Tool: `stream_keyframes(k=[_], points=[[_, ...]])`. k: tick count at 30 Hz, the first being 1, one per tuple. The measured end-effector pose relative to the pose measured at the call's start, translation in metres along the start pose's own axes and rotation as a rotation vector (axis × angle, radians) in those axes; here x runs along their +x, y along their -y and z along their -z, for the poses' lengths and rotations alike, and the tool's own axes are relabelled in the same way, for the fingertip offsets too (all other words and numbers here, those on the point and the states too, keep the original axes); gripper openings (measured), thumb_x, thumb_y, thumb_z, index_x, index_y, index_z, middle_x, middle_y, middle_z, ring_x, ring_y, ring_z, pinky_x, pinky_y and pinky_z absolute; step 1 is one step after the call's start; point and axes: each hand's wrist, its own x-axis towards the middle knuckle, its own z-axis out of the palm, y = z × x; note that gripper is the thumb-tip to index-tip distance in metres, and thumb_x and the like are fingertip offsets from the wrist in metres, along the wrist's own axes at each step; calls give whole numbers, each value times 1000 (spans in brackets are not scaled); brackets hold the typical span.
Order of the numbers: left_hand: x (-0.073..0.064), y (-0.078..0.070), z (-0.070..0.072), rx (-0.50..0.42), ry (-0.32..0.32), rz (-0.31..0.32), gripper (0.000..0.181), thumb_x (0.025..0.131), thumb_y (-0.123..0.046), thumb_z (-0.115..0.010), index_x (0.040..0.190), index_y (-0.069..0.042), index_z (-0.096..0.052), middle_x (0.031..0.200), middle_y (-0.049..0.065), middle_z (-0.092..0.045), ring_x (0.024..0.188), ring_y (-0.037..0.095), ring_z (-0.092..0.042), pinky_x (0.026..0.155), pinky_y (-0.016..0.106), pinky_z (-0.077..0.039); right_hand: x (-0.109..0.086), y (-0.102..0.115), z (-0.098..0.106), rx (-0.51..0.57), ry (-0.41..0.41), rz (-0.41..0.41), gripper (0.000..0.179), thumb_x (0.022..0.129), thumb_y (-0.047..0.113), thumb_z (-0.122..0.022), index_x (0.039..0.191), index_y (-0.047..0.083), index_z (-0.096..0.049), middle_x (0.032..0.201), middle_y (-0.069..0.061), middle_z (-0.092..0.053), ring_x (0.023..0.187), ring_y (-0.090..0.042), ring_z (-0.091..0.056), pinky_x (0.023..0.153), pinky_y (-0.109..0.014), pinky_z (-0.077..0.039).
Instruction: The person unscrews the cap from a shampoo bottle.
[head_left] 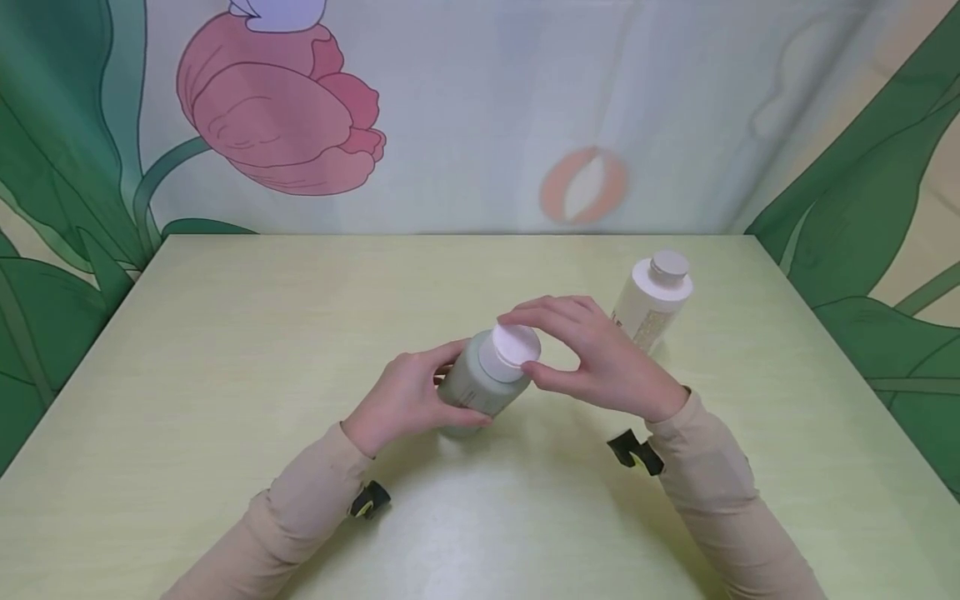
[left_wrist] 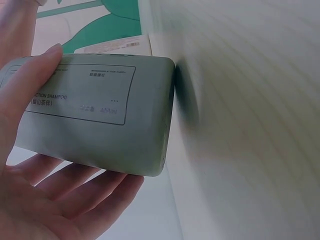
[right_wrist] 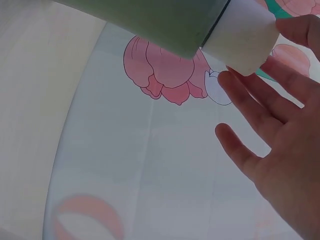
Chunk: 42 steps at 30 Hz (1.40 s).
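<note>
A pale counter (head_left: 225, 333) is backed by a flower-printed cloth (head_left: 465, 108). Near the counter's middle, a green bottle (head_left: 478, 387) is held slightly tilted; a white bottle (head_left: 651, 302) is stood farther off, to its right. The green bottle is clasped between the left hand's (head_left: 411, 396) thumb and spread fingers. By the right hand's (head_left: 596, 362) half-curled fingers and thumb, its white cap (head_left: 516, 344) is pinched.

From my head, one camera looks forward and down across the surface (head_left: 247, 333) to the printed backdrop (head_left: 465, 108). Close in, my left wrist's view lies sideways, facing the body of the green bottle (left_wrist: 100, 115); my right wrist's, also near, faces its cap (right_wrist: 242, 37). All three share that bottle.
</note>
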Motion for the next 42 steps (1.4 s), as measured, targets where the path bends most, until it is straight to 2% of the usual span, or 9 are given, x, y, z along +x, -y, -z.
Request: stream_keyframes(k=[7, 13, 20, 25, 30, 35, 42], points=[[-1, -1, 1, 3, -8, -13, 75, 64, -29, -90, 131, -22, -57, 117, -1, -69, 103, 21, -68, 88, 36, -55, 1, -1, 1, 10, 13, 7, 52, 87, 23, -72, 134, 13, -54, 131, -1, -60, 124, -18, -53, 102, -43, -35], [-1, -1, 1, 5, -4, 3, 75, 64, -29, -90, 131, -23, -57, 116, -2, -68, 103, 19, -68, 89, 35, -54, 2, -3, 2, -10, -3, -41, 44, 86, 28, -73, 127, 18, -58, 119, 5, -65, 113, -13, -59, 99, -41, -37], [-2, -2, 1, 9, -12, -1, 75, 64, -28, -90, 131, -22, -58, 114, -2, -69, 102, 19, -68, 88, 35, -54, 3, -3, 0, -11, -15, -32, 42, 84, 30, -75, 122, 19, -61, 112, 8, -66, 108, -9, -59, 96, -38, -38], [-2, -3, 1, 17, -13, 5, 76, 64, -28, -90, 132, -22, -57, 115, -1, -69, 103, 20, -68, 89, 36, -54, 3, -3, 1, 29, 25, -9, 44, 87, 24, -72, 128, 16, -58, 119, 4, -63, 112, -12, -57, 97, -38, -41], [-1, -3, 2, 11, -3, 22, 76, 65, -29, -90, 133, -23, -56, 118, -1, -68, 105, 20, -67, 90, 36, -54, 2, -4, 3, 42, 78, -28, 49, 89, 22, -69, 136, 15, -53, 129, 2, -59, 119, -15, -52, 100, -40, -40], [-2, -4, 1, 12, -4, 14, 76, 65, -28, -90, 133, -22, -56, 117, 0, -69, 104, 21, -68, 89, 37, -54, 3, -4, 1, 45, 61, -34, 53, 88, 28, -72, 135, 15, -52, 128, 2, -60, 118, -14, -54, 100, -40, -40], [-2, -4, 0, 36, -9, -8, 76, 64, -29, -90, 132, -21, -57, 116, 1, -70, 104, 21, -68, 89, 37, -54, 2, -3, 1, 31, 26, -36, 49, 85, 28, -74, 129, 16, -56, 121, 4, -62, 112, -11, -55, 94, -37, -41]])
